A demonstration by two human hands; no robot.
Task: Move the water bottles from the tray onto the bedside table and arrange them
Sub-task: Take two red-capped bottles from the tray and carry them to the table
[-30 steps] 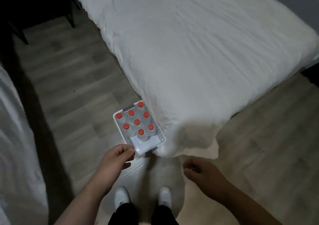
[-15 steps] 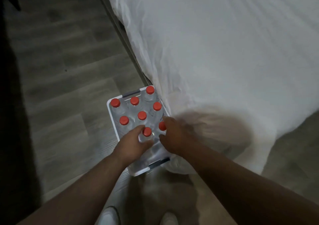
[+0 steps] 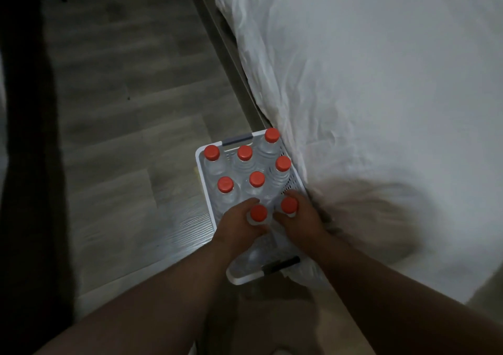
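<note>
Left hand (image 3: 236,229) is wrapped round the neck of the nearest bottle (image 3: 258,213), with thumb and fingers curled just under the red cap. Right hand (image 3: 303,219) is curled the same way round the bottle next to it (image 3: 289,205). Both are standing in the white tray (image 3: 202,169), which is parked on the wood floor (image 3: 130,125) and tucked against the white duvet (image 3: 381,82).

Count: eight red-capped water bottles (image 3: 257,179) can be seen in the tray, two gripped and six untouched. One tray, two hands.

Compared with half a second back, the same eight caps are counted and nothing has been lifted out. The hands were only just arriving then, and now they're properly closed on the necks. A second ago they were held off the tray entirely. The view has also been brought in closer.

Hard to make out: the clear bottle bodies are mostly lost in the dim light. The fingertips are hidden behind the necks, and the tray's right edge is covered by the duvet overhang. Both forearms are cut off at the bottom. The dark mass on the left can't be identified.
</note>
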